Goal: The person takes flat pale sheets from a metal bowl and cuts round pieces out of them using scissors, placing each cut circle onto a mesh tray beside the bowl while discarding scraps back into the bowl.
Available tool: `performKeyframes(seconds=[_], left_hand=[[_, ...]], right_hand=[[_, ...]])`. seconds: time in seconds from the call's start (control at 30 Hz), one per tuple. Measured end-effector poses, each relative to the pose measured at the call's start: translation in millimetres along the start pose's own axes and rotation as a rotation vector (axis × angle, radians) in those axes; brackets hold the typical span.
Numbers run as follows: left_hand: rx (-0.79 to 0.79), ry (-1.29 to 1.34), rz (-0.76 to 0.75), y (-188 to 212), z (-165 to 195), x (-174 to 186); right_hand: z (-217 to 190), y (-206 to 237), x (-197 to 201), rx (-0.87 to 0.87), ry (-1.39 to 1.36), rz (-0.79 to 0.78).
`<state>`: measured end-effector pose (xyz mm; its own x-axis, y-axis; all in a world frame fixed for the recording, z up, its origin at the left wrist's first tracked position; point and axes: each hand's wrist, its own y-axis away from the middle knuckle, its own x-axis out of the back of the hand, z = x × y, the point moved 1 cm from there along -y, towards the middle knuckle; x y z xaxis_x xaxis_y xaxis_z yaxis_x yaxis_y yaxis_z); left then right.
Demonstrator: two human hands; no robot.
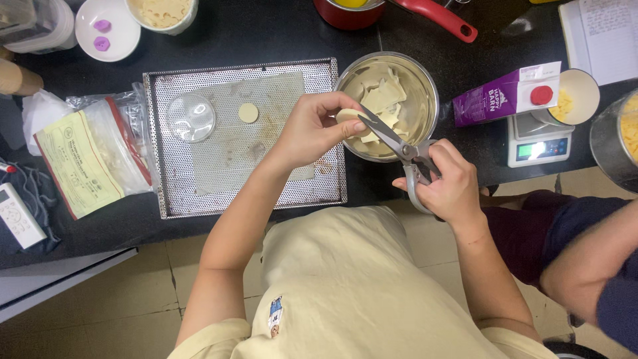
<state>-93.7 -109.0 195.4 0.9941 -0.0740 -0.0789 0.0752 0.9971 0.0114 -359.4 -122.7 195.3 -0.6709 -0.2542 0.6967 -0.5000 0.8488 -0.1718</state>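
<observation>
Looking down at my own two hands over a dark bench (pixel 266 33). My left hand (pixel 312 129) pinches a small pale round of dough (pixel 348 117) between thumb and fingertips, its grip closed on the piece, just above the near rim of a steel bowl (pixel 425 86). My right hand (pixel 448 183) has its fingers through the handles of metal scissors (pixel 392 141), a firm grip around them, and the blades stand partly apart with their tips at the dough round (whether the metal is touching the dough, I cannot tell). Inside the bowl lie flat, pale cut pieces (pixel 382 96), heaped against one another.

To the left of the bowl, touching it or nearly so, sits a perforated metal tray (pixel 173 179) lined with a sheet; on it rest a clear round lid (pixel 191 118) and one more small dough disc (pixel 248 112), a little apart from each other. Left of the tray lies a clear zip bag (pixel 100 149) with a yellow label. To the right of the bowl a purple carton (pixel 498 100) lies on its side beside a small scale (pixel 535 143). Another person's arm (pixel 591 266) shows at the lower right edge.
</observation>
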Motion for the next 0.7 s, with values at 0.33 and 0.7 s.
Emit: performKeyframes(seconds=[0.33,0.7], left_hand=[[0.011,-0.007,-0.017,-6,-10,3],[-0.057,0.108,-0.069,-7,-13,7]], right_hand=[[8,1,-3,0.048,-0.053,-0.010],[25,1,-12,-0.082,-0.161,-0.033]])
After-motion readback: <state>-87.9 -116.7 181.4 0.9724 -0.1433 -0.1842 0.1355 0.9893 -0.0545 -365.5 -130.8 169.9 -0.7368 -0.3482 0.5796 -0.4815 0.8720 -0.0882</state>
